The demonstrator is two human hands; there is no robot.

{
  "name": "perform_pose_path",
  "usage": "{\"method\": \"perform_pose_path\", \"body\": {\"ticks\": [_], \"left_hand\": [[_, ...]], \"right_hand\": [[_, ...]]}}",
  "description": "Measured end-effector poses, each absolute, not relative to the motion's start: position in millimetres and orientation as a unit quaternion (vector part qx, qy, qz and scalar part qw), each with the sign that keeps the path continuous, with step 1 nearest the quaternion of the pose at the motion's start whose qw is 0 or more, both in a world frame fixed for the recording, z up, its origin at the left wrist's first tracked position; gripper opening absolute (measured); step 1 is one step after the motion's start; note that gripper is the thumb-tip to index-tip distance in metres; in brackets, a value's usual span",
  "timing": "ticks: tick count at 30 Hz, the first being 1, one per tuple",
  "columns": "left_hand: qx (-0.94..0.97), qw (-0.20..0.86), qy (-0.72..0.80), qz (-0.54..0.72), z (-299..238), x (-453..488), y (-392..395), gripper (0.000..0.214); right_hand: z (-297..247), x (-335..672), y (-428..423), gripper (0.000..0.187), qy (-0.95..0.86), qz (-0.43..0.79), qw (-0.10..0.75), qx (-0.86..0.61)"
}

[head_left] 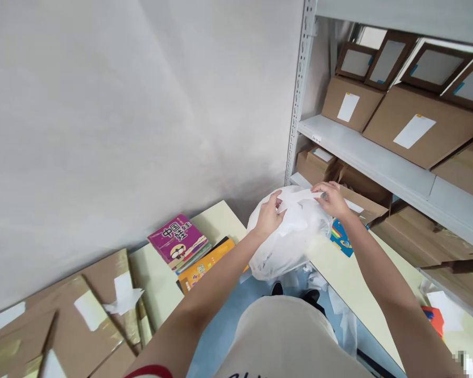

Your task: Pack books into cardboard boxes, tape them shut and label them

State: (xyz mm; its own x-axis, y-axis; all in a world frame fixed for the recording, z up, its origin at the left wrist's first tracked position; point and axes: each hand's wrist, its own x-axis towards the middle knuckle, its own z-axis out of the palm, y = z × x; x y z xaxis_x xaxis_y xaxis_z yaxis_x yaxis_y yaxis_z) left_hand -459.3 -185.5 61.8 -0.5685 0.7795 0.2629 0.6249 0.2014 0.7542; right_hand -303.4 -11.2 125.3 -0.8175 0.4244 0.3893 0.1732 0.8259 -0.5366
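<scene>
Between my two hands stretches a white paper strip. My left hand is closed on its left end, thumb and fingers pinching. At the other end, the fingers of my right hand pinch the strip too. Right under the strip sits a bulging, translucent white plastic bag at the corner between two tables; its contents cannot be made out. A blue booklet lies on the right table, just below my right wrist. To the left of my left forearm are a purple book and an orange book.
Metal shelving with cardboard boxes rises at the right. Flat cardboard packages cover the lower left. A red-orange object lies on the right table. White scraps are on the blue floor.
</scene>
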Motion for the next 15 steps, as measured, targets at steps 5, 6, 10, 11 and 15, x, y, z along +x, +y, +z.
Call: {"method": "perform_pose_path", "body": {"ticks": [5,6,10,11,15], "left_hand": [[0.46,0.063,0.745,0.479,89,-464,-167,0.037],[0.47,0.046,0.738,0.483,96,-464,-162,0.033],[0.508,-0.001,0.71,0.487,121,-462,-139,0.028],[0.517,0.004,0.704,0.487,127,-461,-133,0.027],[0.576,0.037,0.668,0.47,149,-452,-109,0.023]], "right_hand": [[194,-272,-27,0.009,-0.886,0.222,0.376,-0.154],[203,-264,-31,0.01,-0.874,0.212,0.407,-0.161],[229,-224,-44,0.017,-0.787,0.151,0.564,-0.198],[233,-213,-45,0.016,-0.758,0.128,0.605,-0.204],[248,-159,-46,0.01,-0.662,0.03,0.711,-0.236]]}}
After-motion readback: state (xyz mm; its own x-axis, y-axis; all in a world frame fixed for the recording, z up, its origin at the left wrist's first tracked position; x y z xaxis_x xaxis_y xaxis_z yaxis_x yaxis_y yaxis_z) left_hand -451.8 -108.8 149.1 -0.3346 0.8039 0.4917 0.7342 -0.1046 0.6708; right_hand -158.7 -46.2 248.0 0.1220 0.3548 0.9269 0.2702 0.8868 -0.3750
